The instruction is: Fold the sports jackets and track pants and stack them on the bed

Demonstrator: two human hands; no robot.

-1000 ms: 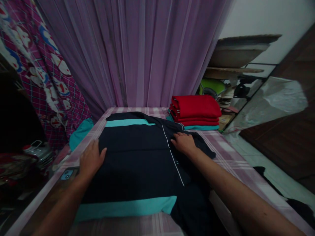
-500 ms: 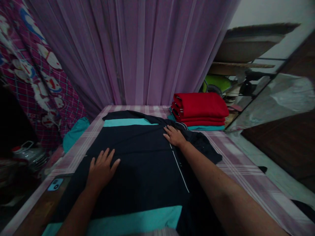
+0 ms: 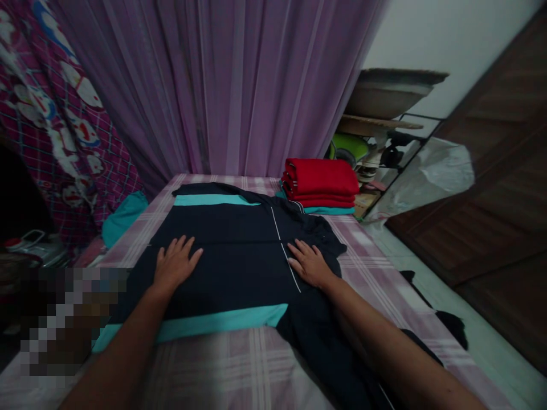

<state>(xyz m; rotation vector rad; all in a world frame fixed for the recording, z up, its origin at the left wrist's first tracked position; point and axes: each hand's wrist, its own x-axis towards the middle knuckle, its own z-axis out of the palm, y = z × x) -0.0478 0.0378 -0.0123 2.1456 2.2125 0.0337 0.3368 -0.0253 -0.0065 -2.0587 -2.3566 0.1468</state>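
A dark navy shirt [image 3: 231, 259] with turquoise side bands and thin white piping lies spread out. My left hand [image 3: 176, 263] rests flat on its left part, fingers spread. Palm down beside the white piping, my right hand [image 3: 311, 263] touches the cloth with its fingers apart. One dark sleeve runs toward me under my right forearm. The far right part of the shirt is bunched and wrinkled.
A stack of folded red cloth [image 3: 322, 179], with turquoise cloth at its bottom, stands at the back right. The shirt lies on a plaid cover [image 3: 239, 370]. Behind hangs a purple curtain [image 3: 231, 85]. A loaded rack [image 3: 384, 119] stands at right.
My right hand has slid nearer to me along the white piping. My left hand stays flat in about the same place. The view has shifted, showing more of the near edge of the shirt.
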